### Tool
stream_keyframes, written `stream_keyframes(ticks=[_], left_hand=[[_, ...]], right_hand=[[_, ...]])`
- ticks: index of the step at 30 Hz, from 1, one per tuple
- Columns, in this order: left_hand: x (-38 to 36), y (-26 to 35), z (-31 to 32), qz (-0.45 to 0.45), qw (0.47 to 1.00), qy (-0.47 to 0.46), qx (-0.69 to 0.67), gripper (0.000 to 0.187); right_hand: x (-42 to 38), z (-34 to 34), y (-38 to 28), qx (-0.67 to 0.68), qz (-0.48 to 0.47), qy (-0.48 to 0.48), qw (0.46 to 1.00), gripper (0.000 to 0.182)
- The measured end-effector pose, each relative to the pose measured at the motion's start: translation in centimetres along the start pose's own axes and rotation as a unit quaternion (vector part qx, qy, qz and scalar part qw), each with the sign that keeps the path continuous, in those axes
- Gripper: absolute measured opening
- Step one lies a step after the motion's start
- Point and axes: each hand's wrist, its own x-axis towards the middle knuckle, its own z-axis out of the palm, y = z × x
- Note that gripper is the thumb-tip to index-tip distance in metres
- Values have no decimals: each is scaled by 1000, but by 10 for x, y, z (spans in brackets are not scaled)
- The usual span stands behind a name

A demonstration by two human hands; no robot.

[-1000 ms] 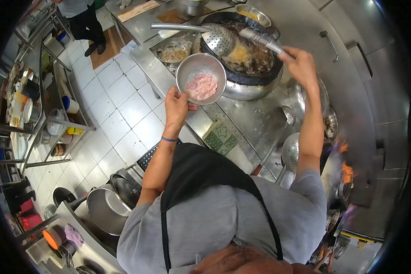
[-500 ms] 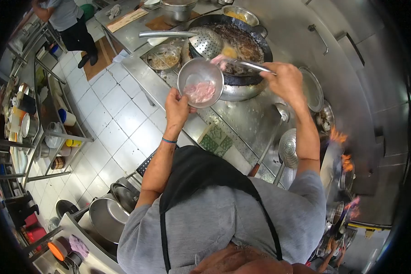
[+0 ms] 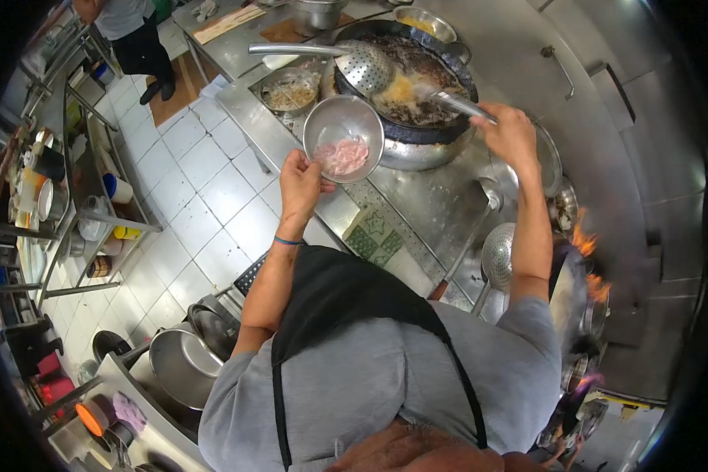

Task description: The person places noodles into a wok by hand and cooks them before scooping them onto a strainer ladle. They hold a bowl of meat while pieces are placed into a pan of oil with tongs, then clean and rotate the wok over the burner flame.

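My left hand [image 3: 300, 182] grips the near rim of a steel bowl [image 3: 319, 118], tilted toward me. Slices of pale pink raw meat [image 3: 344, 156] lie in its lower part. Closed around the end of metal tongs [image 3: 458, 102], my right hand [image 3: 510, 137] is to the right of the wok. The tongs' tips reach into the dark, bubbling oil, where they blur. Yellowish frying pieces [image 3: 397, 92] float beside them. A perforated strainer [image 3: 365, 68] rests across the left side of the black wok [image 3: 470, 85], its handle pointing left.
A pan of fried bits [image 3: 289, 91] stands left of the wok. A ladle [image 3: 489, 193] and another strainer [image 3: 498, 250] lie on the counter near my right forearm. Flames [image 3: 583, 236] rise farther right. Pots [image 3: 182, 366] sit behind my left elbow; another person [image 3: 134, 47] stands at upper left.
My right hand has moved slightly right and the tongs' tips from above the bowl's edge into the oil. The pink meat at their tips is no longer visible there. The bowl remains in my left hand.
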Motion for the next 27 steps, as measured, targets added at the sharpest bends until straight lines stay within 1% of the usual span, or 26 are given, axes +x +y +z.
stream_keyframes(ticks=[1,4,7,10,13,16,19,22,24,25,27], left_hand=[[-4,7,6,4,1000,-7,5,20],[-10,21,21,23,999,-37,18,21],[-14,20,28,46,997,-60,34,21],[-10,14,26,50,997,-52,32,21],[1,-4,16,25,999,-27,19,21],[10,-21,5,-2,1000,-15,15,20],[13,-29,1,-35,999,-9,-1,18],[14,-33,2,-53,998,-12,-15,17],[12,-31,4,-62,998,-18,-26,17],[9,-24,6,-65,997,-18,-35,17],[13,-19,4,-64,997,-12,-50,16]], right_hand=[[-14,-8,-15,10,-57,-10,998,35],[-39,-7,-60,-24,-118,-49,991,30],[-37,14,-66,-22,-148,-101,984,25],[-38,1,-59,7,-140,-93,986,32],[-39,-25,-50,39,-65,-53,996,29],[-25,-20,-15,24,-14,48,998,26],[-5,-20,7,11,109,63,992,32],[22,8,36,-46,169,50,983,33],[37,47,61,-79,180,33,980,34],[39,49,54,-94,182,24,978,35],[31,43,45,-63,177,20,982,36]])
